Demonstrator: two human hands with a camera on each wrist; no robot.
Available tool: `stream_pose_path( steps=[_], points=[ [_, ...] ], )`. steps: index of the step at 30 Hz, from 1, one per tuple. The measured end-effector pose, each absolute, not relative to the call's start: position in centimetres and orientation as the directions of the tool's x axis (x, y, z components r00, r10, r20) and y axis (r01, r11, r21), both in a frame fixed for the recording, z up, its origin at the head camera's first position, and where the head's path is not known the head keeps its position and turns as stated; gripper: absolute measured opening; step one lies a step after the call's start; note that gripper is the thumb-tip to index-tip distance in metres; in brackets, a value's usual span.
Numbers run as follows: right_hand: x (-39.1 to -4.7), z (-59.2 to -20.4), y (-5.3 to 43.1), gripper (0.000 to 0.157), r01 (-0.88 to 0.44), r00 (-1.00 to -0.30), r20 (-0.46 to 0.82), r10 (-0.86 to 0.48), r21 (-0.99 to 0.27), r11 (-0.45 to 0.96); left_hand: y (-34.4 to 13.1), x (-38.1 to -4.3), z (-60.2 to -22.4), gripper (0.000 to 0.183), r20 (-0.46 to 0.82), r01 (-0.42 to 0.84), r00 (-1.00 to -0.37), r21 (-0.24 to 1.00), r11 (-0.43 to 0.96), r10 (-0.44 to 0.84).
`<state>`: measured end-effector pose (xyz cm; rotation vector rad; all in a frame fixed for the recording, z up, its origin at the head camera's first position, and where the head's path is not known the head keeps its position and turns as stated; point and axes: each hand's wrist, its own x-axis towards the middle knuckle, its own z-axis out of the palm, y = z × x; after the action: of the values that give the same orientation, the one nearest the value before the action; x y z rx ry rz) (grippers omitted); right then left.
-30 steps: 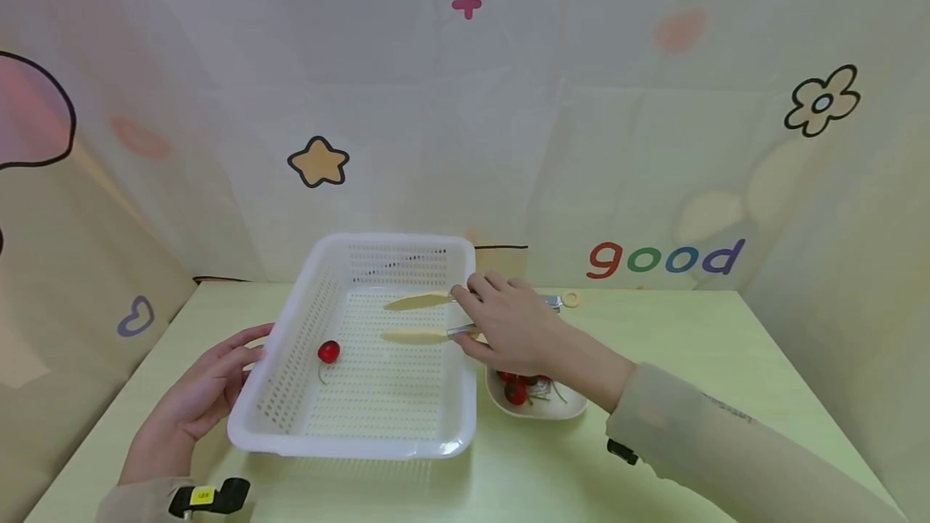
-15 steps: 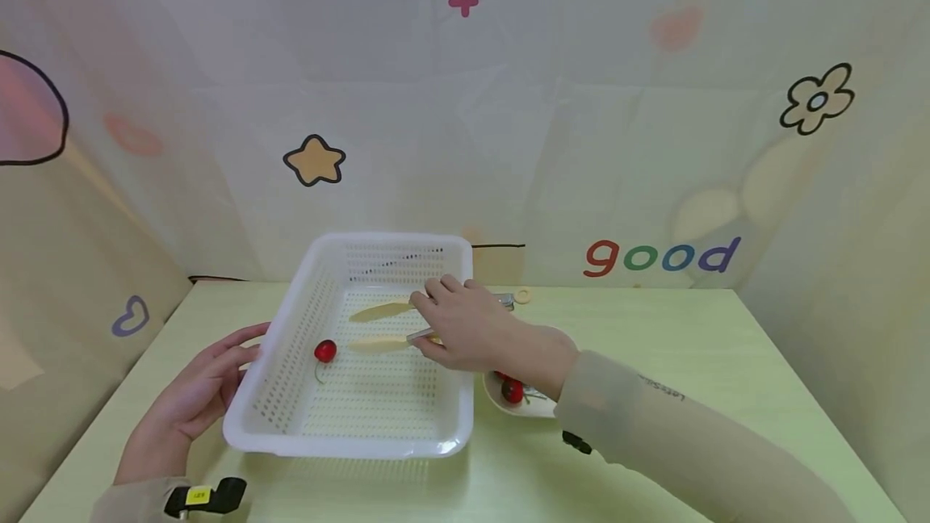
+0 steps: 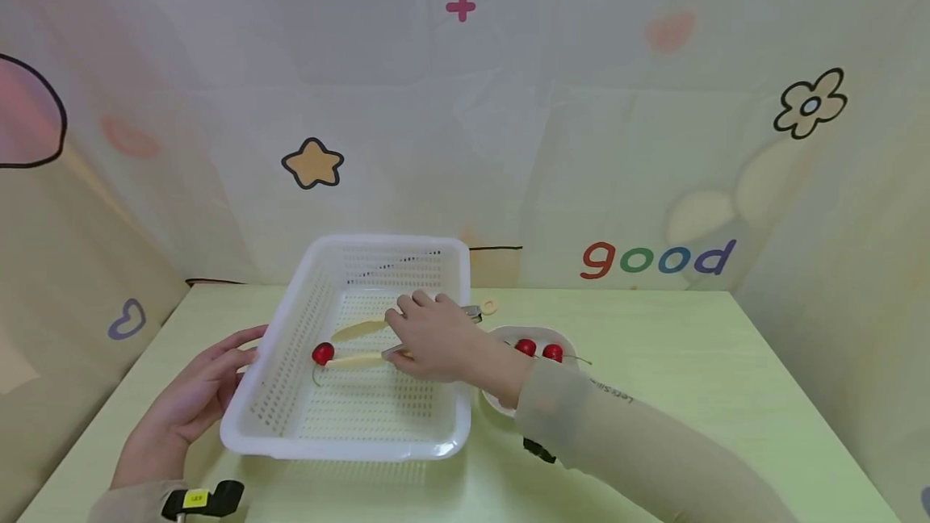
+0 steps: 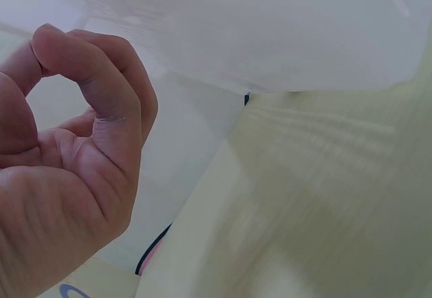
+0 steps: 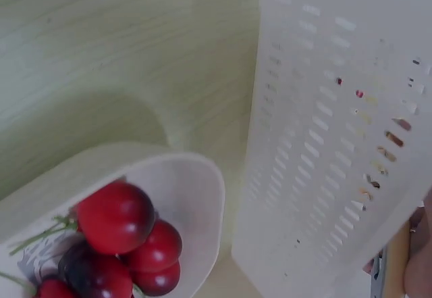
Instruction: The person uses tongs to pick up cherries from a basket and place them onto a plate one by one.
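Reaching into the white plastic basket (image 3: pixel 243 430), my right hand (image 3: pixel 436 337) grips a pair of tongs (image 3: pixel 356 361) with cream-coloured tips. The tips stand apart, and a ring shows at the tongs' back end. Close by the lower tip lies one red cherry (image 3: pixel 323 353) with its stem, on the basket floor. At the basket's left rim my left hand (image 3: pixel 199 394) holds on with bent fingers; just where its fingertips press is hidden. That hand (image 4: pixel 88 129) shows curled fingers in the left wrist view, below the basket's wall (image 4: pixel 304 34).
A white bowl (image 3: pixel 501 403) with several dark red cherries (image 5: pixel 115 217) stands right of the basket, partly under my right forearm. The pale green table (image 3: pixel 654 370) meets a printed cloth backdrop (image 3: pixel 508 144) at its far edge.
My right hand has moved left and slightly toward me with the tongs, deeper over the basket. The tips now lie near the cherry. My left hand has stayed at the rim.
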<state>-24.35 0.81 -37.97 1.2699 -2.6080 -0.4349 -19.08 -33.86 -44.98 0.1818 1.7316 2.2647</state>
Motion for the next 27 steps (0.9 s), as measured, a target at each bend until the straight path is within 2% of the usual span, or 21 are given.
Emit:
stream_pose_path(
  steps=[14,27],
  points=[
    [-25.0,-39.8,-1.0,0.055,-0.708,-0.649,0.027,-0.760,0.344,0.617,-33.8,-19.0,-44.8,0.033,-0.067,-0.140,-0.954,0.962,-0.236,0.291],
    [-24.9,-40.2,-1.9,0.051,-0.716,-0.635,0.039,-0.771,0.345,0.607,-33.7,-18.7,-44.5,0.035,-0.051,-0.137,-0.948,0.957,-0.256,0.314]
  ],
)
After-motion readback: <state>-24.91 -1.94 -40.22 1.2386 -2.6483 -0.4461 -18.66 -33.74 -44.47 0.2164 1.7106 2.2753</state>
